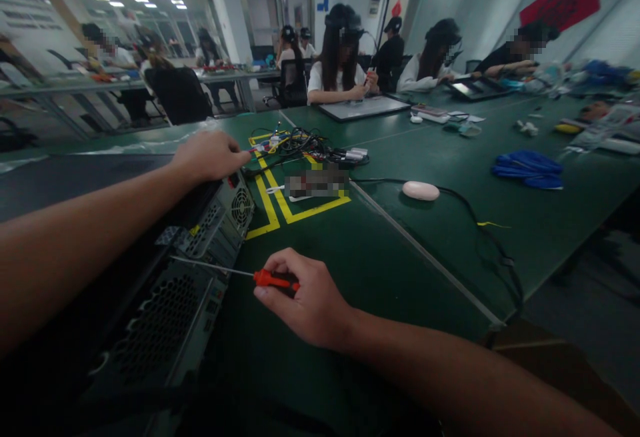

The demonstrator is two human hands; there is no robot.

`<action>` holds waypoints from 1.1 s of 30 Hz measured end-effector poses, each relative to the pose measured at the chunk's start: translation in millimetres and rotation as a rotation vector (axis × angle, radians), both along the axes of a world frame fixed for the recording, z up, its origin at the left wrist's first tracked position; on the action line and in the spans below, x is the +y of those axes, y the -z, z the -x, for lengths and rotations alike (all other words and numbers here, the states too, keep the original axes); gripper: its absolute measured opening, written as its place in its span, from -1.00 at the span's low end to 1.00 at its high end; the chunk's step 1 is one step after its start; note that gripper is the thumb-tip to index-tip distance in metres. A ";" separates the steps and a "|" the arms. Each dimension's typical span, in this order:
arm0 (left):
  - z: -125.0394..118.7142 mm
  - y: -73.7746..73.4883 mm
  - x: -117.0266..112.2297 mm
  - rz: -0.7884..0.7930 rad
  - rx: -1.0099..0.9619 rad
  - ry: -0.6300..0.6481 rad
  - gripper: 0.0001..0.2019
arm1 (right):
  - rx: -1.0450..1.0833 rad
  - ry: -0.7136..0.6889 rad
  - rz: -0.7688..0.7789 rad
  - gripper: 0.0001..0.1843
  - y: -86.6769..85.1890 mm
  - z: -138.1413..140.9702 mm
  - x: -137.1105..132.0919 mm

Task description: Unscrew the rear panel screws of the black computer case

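Observation:
My right hand (305, 297) is closed around the red and black handle of a screwdriver (273, 280). Its long thin shaft (215, 266) points left, and the tip reaches the upper rear edge of a computer case (165, 317). I cannot tell whether the tip sits in a screw. The case is on the left, with its rear panel of vents, ports and a round fan grille (242, 207) turned towards the right. My left hand (207, 155) lies over the far top corner of the case, fingers bent over its edge; some fingers are hidden.
Tangled cables (310, 144) lie on the green table beyond the case, near yellow tape (315, 210). A blurred-out object (317, 184), a pale oval case (421, 190), a black cord (465, 207) and blue cloth (527, 169) are further right. Several people sit working across the table.

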State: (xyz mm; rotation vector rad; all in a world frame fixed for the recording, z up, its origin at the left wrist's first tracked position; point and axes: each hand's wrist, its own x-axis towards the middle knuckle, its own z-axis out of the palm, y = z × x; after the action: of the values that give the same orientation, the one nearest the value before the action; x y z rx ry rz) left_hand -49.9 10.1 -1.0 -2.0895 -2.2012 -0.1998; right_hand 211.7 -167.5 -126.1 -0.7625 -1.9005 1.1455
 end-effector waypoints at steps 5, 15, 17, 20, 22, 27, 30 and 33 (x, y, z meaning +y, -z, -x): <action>7.3 5.4 8.0 -0.032 -0.042 0.011 -0.30 | 0.024 -0.018 -0.011 -0.78 -1.6 -1.2 -1.2; 11.2 8.9 10.6 -0.036 -0.015 0.024 -0.27 | 0.025 0.011 -0.083 -0.79 4.5 0.0 -0.8; 11.6 9.1 10.9 -0.033 -0.014 0.025 -0.27 | 0.019 0.004 -0.090 -0.77 5.1 -0.2 -0.7; 10.7 8.8 10.3 -0.041 -0.033 0.021 -0.27 | 0.014 -0.006 -0.082 -0.70 5.3 -0.2 -0.6; 9.5 8.4 9.7 -0.040 -0.028 0.016 -0.27 | 0.017 -0.022 -0.067 -0.69 5.0 0.3 -0.7; 8.1 7.9 9.5 -0.046 -0.011 0.006 -0.28 | 0.093 -0.064 0.052 -0.69 3.3 2.4 -1.2; 8.4 7.6 9.6 -0.048 -0.015 0.011 -0.29 | 0.070 -0.036 0.044 -0.67 2.2 2.8 -1.2; 8.3 7.2 9.1 -0.048 -0.002 0.014 -0.30 | 0.066 -0.031 0.019 -0.75 1.6 2.7 -0.9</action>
State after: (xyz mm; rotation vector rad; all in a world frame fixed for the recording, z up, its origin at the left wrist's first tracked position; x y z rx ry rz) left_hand -58.2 19.2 -8.3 -2.0807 -2.1612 -0.2528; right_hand 209.0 -168.4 -127.7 -0.6998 -1.8546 1.1952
